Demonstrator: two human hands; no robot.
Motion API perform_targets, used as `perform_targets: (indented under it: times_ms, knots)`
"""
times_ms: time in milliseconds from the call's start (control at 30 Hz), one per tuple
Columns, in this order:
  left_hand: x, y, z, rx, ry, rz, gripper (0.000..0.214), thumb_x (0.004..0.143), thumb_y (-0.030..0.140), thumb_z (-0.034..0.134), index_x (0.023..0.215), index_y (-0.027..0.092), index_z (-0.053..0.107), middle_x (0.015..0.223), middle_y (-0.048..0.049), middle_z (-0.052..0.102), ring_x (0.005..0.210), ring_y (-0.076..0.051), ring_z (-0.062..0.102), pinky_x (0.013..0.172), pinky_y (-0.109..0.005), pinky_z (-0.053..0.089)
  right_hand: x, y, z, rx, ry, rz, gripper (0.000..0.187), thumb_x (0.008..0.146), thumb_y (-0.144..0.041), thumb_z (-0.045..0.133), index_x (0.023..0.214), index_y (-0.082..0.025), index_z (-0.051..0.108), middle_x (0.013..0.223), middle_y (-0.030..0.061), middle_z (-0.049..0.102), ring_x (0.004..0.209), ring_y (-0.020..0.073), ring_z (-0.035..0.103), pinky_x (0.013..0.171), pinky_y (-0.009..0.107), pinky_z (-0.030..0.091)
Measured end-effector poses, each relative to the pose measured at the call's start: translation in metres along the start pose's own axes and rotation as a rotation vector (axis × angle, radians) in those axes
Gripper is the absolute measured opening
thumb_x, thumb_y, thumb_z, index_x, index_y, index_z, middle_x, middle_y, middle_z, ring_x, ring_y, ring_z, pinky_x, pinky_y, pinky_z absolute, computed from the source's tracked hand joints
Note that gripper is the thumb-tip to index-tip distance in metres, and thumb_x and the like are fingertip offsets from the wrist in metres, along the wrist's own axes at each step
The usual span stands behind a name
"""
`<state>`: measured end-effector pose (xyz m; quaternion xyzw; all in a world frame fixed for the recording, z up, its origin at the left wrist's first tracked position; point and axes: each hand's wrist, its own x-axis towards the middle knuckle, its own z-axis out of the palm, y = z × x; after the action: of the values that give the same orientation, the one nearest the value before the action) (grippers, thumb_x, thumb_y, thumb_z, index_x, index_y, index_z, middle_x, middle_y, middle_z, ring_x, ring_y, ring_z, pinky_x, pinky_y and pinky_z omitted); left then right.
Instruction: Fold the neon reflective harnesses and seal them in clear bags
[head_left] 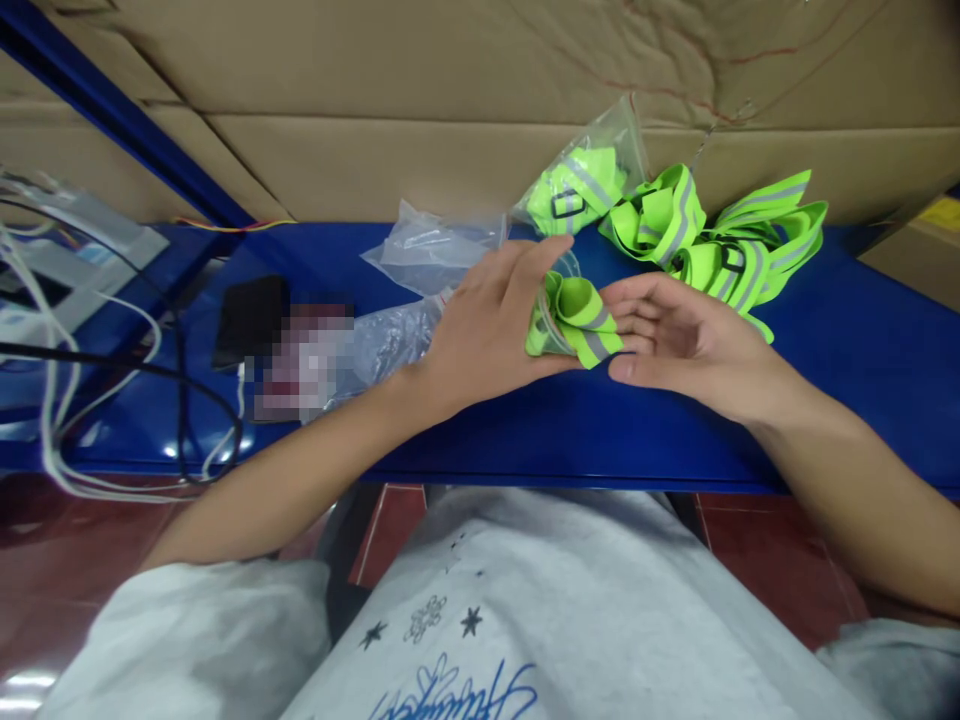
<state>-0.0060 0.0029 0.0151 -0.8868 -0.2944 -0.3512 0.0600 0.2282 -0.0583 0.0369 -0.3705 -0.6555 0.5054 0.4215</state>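
Observation:
A rolled neon-green reflective strap (576, 318) with grey stripes is partly inside a small clear plastic bag, whose rim shows around it. My left hand (491, 320) grips it between thumb and fingers, index finger stretched out above. Just to the right is my right hand (686, 335), palm facing the strap, fingers curved and thumb apart. Its fingertips are right by the strap's free end; whether they touch it I cannot tell. Behind my hands lie a bagged reflective strap (574, 190) with a black buckle and loose reflective straps (739, 250).
Clear empty bags (439, 245) and a stack of clear bags (390, 345) lie left on the blue table (585, 440). Further left are a black object (251, 315), white cables (52, 400) and a grey device (97, 255). Brown cardboard (420, 165) stands along the back.

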Motion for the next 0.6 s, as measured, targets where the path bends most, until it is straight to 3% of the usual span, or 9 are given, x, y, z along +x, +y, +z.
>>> perform_targets:
  times_ms: [67,133,233,333,400,533,600]
  knots:
    - [0.000,-0.002,0.002,0.037,-0.007,-0.022,0.099,0.081,0.077,0.068,0.150,0.014,0.033,0.139,-0.0199,0.058,0.127,-0.034,0.058,0.104,-0.050,0.050,-0.003,0.000,0.002,-0.093,-0.028,-0.076,0.053,0.078,-0.026,0.086,0.127,-0.026,0.065,0.123,0.0025,0.072,0.115,0.0204,0.069,0.102,0.038,0.059]
    - [-0.001,-0.001,0.005,0.046,-0.013,-0.026,0.098,0.083,0.078,0.063,0.151,0.016,0.031,0.139,-0.0189,0.058,0.128,-0.033,0.057,0.106,-0.049,0.049,-0.005,0.003,0.005,-0.305,0.040,-0.152,0.050,0.082,-0.025,0.083,0.130,-0.028,0.068,0.127,0.0022,0.072,0.111,0.0202,0.070,0.102,0.037,0.059]
    - [-0.003,0.002,0.007,0.023,-0.017,0.002,0.095,0.085,0.081,0.058,0.153,0.020,0.031,0.141,-0.0161,0.057,0.132,-0.031,0.055,0.110,-0.046,0.046,-0.005,0.007,0.010,-0.478,0.163,-0.211,0.039,0.084,-0.027,0.081,0.122,-0.028,0.074,0.116,0.0009,0.077,0.092,0.0178,0.073,0.089,0.033,0.061]
    - [-0.004,0.007,0.009,0.023,-0.018,0.118,0.097,0.084,0.082,0.057,0.153,0.018,0.033,0.139,-0.0173,0.058,0.132,-0.032,0.056,0.111,-0.046,0.044,-0.002,0.010,0.014,-0.386,0.227,-0.232,0.020,0.083,-0.029,0.083,0.102,-0.025,0.078,0.093,-0.0015,0.078,0.076,0.0142,0.070,0.070,0.026,0.058]
    - [-0.004,0.011,0.009,0.062,-0.033,0.213,0.097,0.086,0.079,0.058,0.154,0.015,0.033,0.135,-0.0179,0.060,0.126,-0.033,0.058,0.107,-0.046,0.045,0.002,0.014,0.017,-0.365,0.207,-0.221,0.009,0.083,-0.028,0.081,0.085,-0.022,0.075,0.076,-0.0029,0.073,0.063,0.0116,0.064,0.059,0.024,0.051]
    - [-0.004,0.019,0.007,0.201,-0.096,0.407,0.084,0.094,0.063,0.061,0.156,0.015,0.032,0.124,-0.0149,0.065,0.111,-0.031,0.061,0.099,-0.046,0.046,0.009,0.029,0.022,-0.567,0.059,-0.239,0.022,0.084,-0.020,0.070,0.063,-0.017,0.062,0.059,-0.0028,0.062,0.055,0.0101,0.053,0.053,0.024,0.038]
    - [-0.004,0.022,0.005,0.261,-0.149,0.476,0.071,0.099,0.049,0.058,0.158,0.019,0.032,0.120,-0.0122,0.066,0.105,-0.028,0.061,0.097,-0.045,0.046,0.014,0.037,0.025,-0.692,0.003,-0.272,0.021,0.083,-0.017,0.067,0.063,-0.018,0.059,0.060,-0.0012,0.060,0.058,0.0118,0.053,0.056,0.026,0.039]
